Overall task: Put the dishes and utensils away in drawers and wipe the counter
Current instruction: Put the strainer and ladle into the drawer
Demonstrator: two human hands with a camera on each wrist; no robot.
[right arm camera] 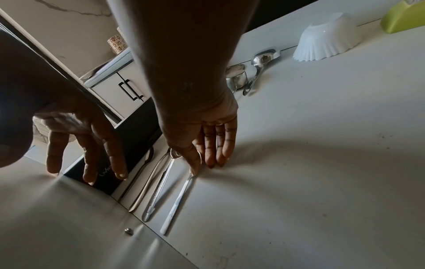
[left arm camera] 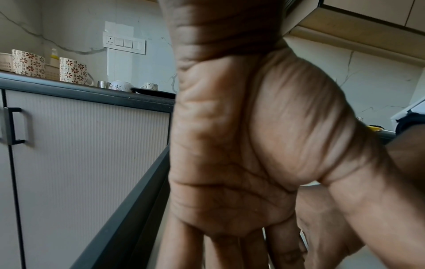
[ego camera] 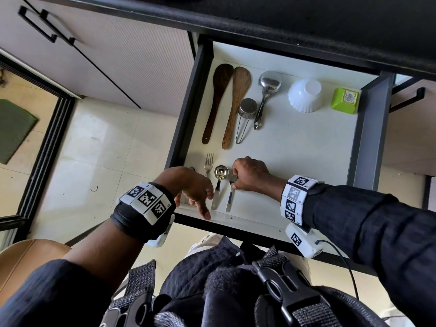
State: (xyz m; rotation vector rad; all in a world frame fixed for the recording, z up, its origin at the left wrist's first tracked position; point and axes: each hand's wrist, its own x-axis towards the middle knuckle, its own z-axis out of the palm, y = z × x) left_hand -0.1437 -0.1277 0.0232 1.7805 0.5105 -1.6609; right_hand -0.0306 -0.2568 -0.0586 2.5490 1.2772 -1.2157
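Note:
The open drawer [ego camera: 295, 147] has a white floor. At its front left lie a fork [ego camera: 208, 162], a round metal scoop [ego camera: 220, 172] and a small spoon [ego camera: 230, 199], side by side with handles toward me. My right hand [ego camera: 250, 175] reaches down onto the spoon's bowl. In the right wrist view its thumb and index finger pinch the bowl of the spoon [right arm camera: 177, 202], which lies flat, while the other fingertips touch the drawer floor. My left hand [ego camera: 195, 197] hovers over the drawer's front left corner with fingers hanging loose, holding nothing.
Further back in the drawer lie two wooden spatulas [ego camera: 217, 102], a measuring cup [ego camera: 247, 108], a ladle [ego camera: 267, 90], an upturned white bowl [ego camera: 305, 95] and a green container [ego camera: 345, 101]. The black counter edge [ego camera: 259, 22] overhangs the drawer. Patterned mugs [left arm camera: 27, 63] stand on the counter.

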